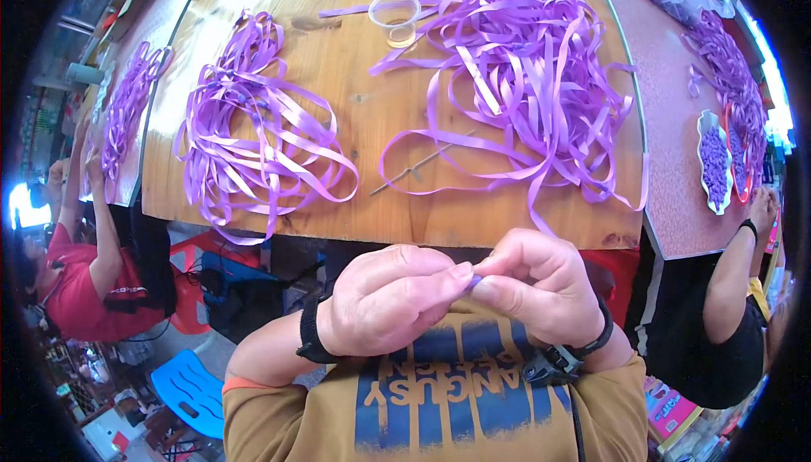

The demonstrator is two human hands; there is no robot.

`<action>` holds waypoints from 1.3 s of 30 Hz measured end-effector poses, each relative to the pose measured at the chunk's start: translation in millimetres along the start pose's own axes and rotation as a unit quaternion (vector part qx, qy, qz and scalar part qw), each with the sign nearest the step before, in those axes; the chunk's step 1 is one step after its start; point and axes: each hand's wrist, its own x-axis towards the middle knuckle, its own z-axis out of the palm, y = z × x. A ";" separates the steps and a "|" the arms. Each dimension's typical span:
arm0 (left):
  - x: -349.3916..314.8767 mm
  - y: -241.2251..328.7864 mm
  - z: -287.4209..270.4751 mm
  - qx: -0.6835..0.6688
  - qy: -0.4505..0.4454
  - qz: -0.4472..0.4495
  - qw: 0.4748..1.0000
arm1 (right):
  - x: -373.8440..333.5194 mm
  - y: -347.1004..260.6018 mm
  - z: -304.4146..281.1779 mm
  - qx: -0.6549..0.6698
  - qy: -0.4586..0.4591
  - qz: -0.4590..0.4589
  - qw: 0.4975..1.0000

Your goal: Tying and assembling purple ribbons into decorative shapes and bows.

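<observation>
My left hand [393, 297] and my right hand [545, 285] meet in front of my chest, just off the table's near edge. Between their pinched fingertips is a small purple piece [473, 283], mostly covered; it looks like ribbon, possibly a folded bit. Beyond my right hand lies a large tangled heap of purple ribbon [541, 82], one strand dropping toward that hand. A second, looser bundle of purple ribbon [253, 141] spreads on the left of the wooden table [338, 209]. A thin pointed metal tool [412, 170] rests between them.
A clear round tub [394, 10] stands at the back. On the pink right-hand table sits a white scalloped dish [715, 162] of small purple pieces. People work at both sides; one wears a red shirt [84, 293]. A blue stool [190, 390] is low left.
</observation>
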 end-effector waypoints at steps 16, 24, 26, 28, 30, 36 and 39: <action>-14.7 -4.7 3.6 -0.001 -0.001 0.064 0.998 | 1.0 -0.9 3.0 0.127 -0.024 0.078 0.988; -4.9 -6.1 -2.6 -0.042 -0.035 0.002 0.998 | 3.9 -4.3 3.9 0.158 -0.011 0.127 0.979; -6.8 -7.6 -1.1 -0.073 -0.034 -0.036 0.996 | 5.0 -2.7 3.8 0.162 -0.013 0.141 0.977; -10.5 -5.9 -0.9 -0.163 -0.016 -0.154 0.974 | 5.6 -0.7 4.8 -0.021 -0.021 0.081 0.996; -13.8 -4.3 -2.4 -0.165 -0.015 -0.161 0.973 | 8.9 0.7 3.2 -0.151 -0.048 -0.030 0.987; -15.6 -5.1 -7.2 -0.170 -0.012 -0.154 0.973 | 19.2 7.7 0.8 -0.374 -0.074 -0.269 0.884; -14.2 -5.7 -6.4 -0.147 -0.020 -0.112 0.983 | 17.0 10.0 2.6 -0.386 -0.067 -0.288 0.874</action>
